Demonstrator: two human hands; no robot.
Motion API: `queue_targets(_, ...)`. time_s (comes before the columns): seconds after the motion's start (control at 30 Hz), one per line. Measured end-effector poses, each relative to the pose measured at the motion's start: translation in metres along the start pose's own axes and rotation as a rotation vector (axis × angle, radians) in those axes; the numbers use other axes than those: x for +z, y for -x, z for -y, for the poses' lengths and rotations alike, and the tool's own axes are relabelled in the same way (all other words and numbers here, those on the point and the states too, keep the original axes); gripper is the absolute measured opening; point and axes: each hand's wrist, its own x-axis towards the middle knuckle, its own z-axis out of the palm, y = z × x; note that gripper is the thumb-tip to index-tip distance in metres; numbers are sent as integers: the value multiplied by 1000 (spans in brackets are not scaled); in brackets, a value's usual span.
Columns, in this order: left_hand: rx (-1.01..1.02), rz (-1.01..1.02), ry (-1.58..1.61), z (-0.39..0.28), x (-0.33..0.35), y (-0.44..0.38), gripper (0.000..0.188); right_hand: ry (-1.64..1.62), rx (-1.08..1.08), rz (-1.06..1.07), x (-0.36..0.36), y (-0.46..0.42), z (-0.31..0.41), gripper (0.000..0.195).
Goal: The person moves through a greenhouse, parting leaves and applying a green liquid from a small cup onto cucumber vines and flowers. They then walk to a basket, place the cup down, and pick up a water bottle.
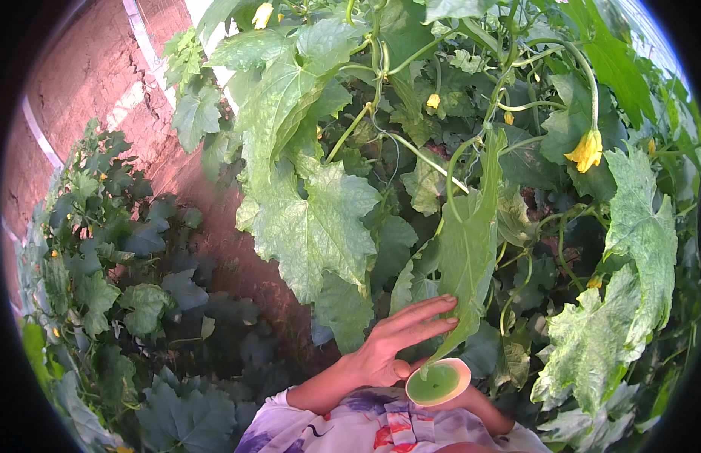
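My left hand point(393, 342) reaches up from the lower left with its fingers spread. Its fingertips rest against a long green vine leaf point(469, 260) that hangs down in front of me. Just below, my right hand point(462, 400) holds a small pale cup point(466, 371) from behind, so most of its fingers are hidden. Green liquid point(432, 385) with a small dark speck on it shows inside the cup. The drooping leaf tip reaches the cup's rim, overlapping the liquid. My left thumb is close to the cup's left side.
Gourd-like vines with broad lobed leaves point(311, 218) fill the middle and right. A yellow flower point(587, 150) hangs from a curved stalk at right. Thin string point(397, 156) runs among the stems point(379, 68). Reddish soil point(84, 73) and another leafy row point(113, 272) lie left.
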Motion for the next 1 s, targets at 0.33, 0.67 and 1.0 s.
queue_targets(0.33,4,23,176,29,-135,84,89,87,-45,148,69,-131,-20,60)
queue_targets(0.67,-265,8,-99,38,-316,149,87,-105,42,-22,197,-308,-25,81)
queue_targets(1.0,-416,-109,134,104,-434,191,86,123,22,222,241,-462,-38,75)
